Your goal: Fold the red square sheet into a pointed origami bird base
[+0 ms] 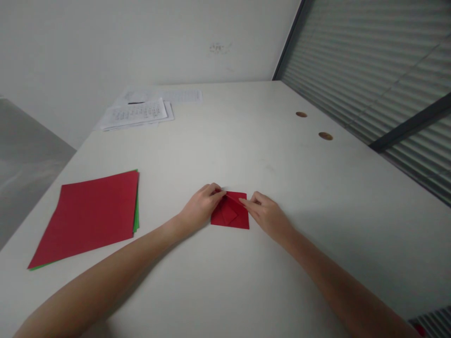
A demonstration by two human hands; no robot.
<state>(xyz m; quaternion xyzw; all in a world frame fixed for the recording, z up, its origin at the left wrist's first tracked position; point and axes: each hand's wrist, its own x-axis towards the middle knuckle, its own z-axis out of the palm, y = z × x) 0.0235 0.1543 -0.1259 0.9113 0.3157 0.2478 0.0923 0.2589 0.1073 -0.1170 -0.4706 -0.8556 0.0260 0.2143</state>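
A small folded piece of red paper point(230, 216) lies on the white table point(246, 141) in front of me. My left hand point(200, 206) rests at its left edge, fingers curled and pinching a raised flap near the top. From the right side, my right hand point(266, 213) pinches the same flap with fingertips pressed together. A smaller diamond-shaped fold shows on the paper's face between the two hands.
A stack of red sheets point(88, 216) with a green sheet under them lies at the left. Printed white papers point(137, 112) sit at the far left corner. Two round brown cable holes point(325, 136) are at the right, near a window with blinds point(369, 70).
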